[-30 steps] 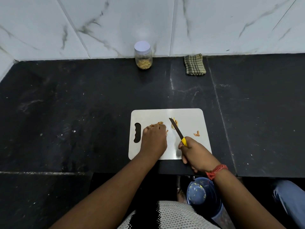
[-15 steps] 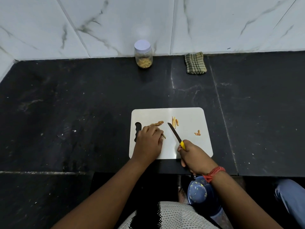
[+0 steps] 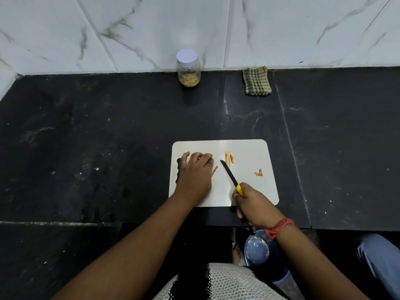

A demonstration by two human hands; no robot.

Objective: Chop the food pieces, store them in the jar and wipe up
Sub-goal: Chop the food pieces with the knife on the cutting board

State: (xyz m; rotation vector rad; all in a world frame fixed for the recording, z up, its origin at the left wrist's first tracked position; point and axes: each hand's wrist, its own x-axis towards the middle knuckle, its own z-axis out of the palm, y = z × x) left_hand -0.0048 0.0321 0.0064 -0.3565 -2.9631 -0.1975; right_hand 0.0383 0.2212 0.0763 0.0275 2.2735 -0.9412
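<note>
A: Hands?
B: I see right hand (image 3: pixel 255 204) gripping knife (image 3: pixel 230 176), handle mostly hidden. Left hand (image 3: pixel 194 174) fingers bent over cutting board (image 3: pixel 249 191); can't tell if it holds anything.
A: Food?
B: Strips (image 3: pixel 229 158) mid-board. Jar (image 3: pixel 187 68) lidded by wall.

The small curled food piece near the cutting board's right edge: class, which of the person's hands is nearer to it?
Right. The right hand, gripping the knife, lies below and slightly left of the curled food piece; the left hand rests across the cutting board, beside its handle slot.

Left hand (image 3: pixel 194 173) on cutting board (image 3: pixel 249 191), right hand (image 3: pixel 254 205) gripping knife (image 3: pixel 229 174), food pieces (image 3: pixel 229 158)
</note>
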